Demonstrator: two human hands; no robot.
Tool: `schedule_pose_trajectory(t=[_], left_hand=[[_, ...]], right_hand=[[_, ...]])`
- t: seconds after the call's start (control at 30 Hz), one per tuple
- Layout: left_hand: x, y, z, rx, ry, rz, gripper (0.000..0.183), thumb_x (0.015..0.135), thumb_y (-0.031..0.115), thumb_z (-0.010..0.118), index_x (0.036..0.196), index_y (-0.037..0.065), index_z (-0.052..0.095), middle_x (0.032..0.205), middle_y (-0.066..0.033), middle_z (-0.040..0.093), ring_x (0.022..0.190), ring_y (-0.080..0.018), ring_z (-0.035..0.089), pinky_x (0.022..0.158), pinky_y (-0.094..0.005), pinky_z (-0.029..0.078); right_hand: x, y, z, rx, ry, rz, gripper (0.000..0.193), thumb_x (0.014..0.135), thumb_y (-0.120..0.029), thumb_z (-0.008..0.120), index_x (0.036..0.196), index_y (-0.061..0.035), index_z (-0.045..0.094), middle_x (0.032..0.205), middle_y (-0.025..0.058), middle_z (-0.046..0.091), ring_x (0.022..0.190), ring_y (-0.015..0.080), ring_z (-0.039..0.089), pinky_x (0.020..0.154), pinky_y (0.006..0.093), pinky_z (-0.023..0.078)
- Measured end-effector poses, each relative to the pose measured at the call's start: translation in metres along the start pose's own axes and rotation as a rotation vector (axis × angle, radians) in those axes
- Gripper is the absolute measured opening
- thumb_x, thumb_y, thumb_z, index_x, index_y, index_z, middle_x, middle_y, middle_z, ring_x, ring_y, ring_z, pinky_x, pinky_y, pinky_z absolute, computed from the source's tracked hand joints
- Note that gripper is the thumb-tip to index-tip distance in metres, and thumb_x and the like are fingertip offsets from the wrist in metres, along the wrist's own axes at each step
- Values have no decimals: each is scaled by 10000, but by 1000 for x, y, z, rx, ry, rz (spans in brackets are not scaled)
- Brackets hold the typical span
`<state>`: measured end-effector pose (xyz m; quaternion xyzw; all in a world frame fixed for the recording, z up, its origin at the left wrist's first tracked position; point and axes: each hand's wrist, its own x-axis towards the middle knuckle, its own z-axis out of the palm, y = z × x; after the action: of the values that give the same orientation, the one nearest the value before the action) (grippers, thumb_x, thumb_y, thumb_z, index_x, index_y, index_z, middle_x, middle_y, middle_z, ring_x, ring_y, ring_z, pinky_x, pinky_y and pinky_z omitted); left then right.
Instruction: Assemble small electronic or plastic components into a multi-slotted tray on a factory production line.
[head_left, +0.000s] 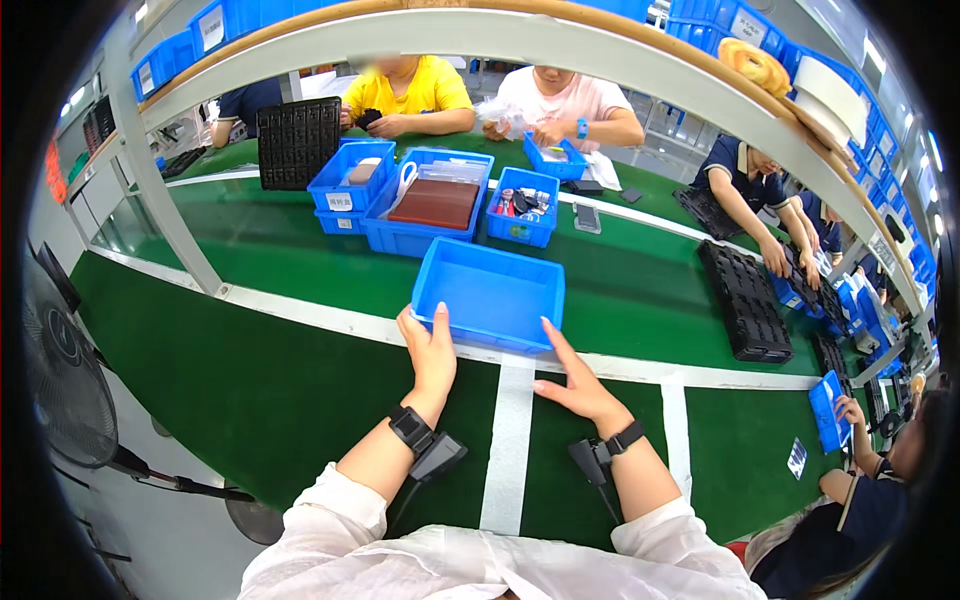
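Note:
An empty-looking blue plastic bin (pixel 490 290) sits in front of me, tilted slightly, across the white strip at the belt's near edge. My left hand (pixel 430 352) grips its near left corner, the thumb over the rim and the fingers along the outer wall. At the near right corner, my right hand (pixel 582 385) has its fingers stretched out and its thumb spread away. Its fingertips are at the bin's wall; firm contact cannot be made out. Each wrist wears a black strap with a small dark device.
Beyond the bin stand blue bins with a brown box (pixel 435 204), small parts (pixel 523 203) and a stacked pair (pixel 350 180). Black trays (pixel 745 300) lie to the right. A white shelf frame (pixel 165 190) arches overhead; a fan (pixel 68 365) stands left. Several people work around the belt.

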<state>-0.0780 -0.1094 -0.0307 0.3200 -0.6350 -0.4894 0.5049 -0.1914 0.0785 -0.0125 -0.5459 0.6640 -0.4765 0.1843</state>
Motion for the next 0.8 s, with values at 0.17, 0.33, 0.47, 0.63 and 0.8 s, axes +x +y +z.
schedule_pose_trajectory(t=[0.17, 0.33, 0.47, 0.63, 0.8], left_hand=[[18, -17, 4, -71, 190, -59, 328, 868, 174, 422, 1065, -86, 386, 1055, -236, 435, 996, -348, 434, 885, -389, 324], [54, -34, -24, 212, 561, 24, 344, 877, 196, 385, 994, -121, 446, 980, -278, 502, 954, -402, 459, 861, -439, 328], [79, -37, -39, 322, 550, -20, 349, 876, 204, 371, 987, -113, 465, 962, -267, 527, 968, -405, 470, 932, -451, 289], [102, -47, -50, 307, 528, -24, 362, 871, 228, 371, 982, -100, 476, 962, -258, 539, 968, -414, 477, 984, -465, 241], [115, -54, -54, 356, 493, -71, 357, 865, 226, 371, 1000, -88, 475, 995, -248, 538, 992, -413, 477, 987, -472, 245]], right_hand=[[2, 5, 2, 79, -13, 18, 1023, 710, -141, 696, 1379, -108, -77, 1382, 203, 246, 1299, 308, 206, 1038, 357, 194], [4, 12, 1, 164, 108, 76, 757, 816, -142, 588, 1386, -86, 94, 1304, 160, 401, 1263, 235, 299, 1035, 360, 191], [5, 26, -2, 122, 82, 87, 623, 820, -141, 586, 1335, -32, 252, 1198, 138, 500, 1209, 211, 364, 1006, 342, 248], [7, 28, 1, 223, 116, 108, 517, 822, -132, 583, 1268, 1, 358, 1091, 110, 564, 1086, 180, 483, 940, 313, 346], [6, 25, 3, 223, 126, 136, 410, 831, -118, 567, 1195, 17, 436, 1041, 93, 581, 1009, 159, 524, 889, 288, 392]])
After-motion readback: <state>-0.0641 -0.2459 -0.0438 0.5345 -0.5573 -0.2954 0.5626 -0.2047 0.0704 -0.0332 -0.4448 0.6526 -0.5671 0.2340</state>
